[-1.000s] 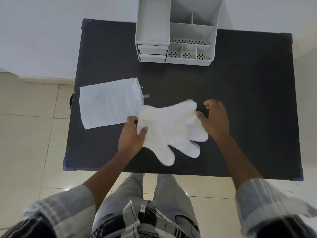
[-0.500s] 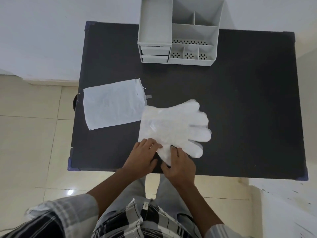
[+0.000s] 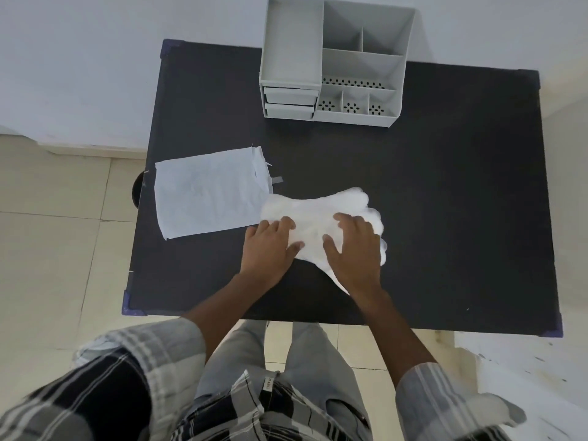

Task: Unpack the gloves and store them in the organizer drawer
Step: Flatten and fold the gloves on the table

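The white, translucent plastic gloves [image 3: 318,208] lie flat in the middle of the black table [image 3: 461,202], fingers pointing right. My left hand [image 3: 270,246] rests on the cuff end with its fingers laid over the plastic. My right hand [image 3: 353,249] presses on the palm and finger part, fingers spread. The gloves look gathered in at the middle between my hands. The grey organizer [image 3: 334,58] stands at the table's far edge, with two shut drawers [image 3: 291,101] stacked at its lower left.
The torn white paper packet [image 3: 206,198] lies flat left of the gloves, its open end touching the cuff. The organizer's top holds several open compartments. Tiled floor [image 3: 57,249] lies left of the table, and a wall stands behind it.
Both hands have moved from the gloves' near edge up onto them, left on the cuff, right on the fingers. The gloves now look narrower at the middle.
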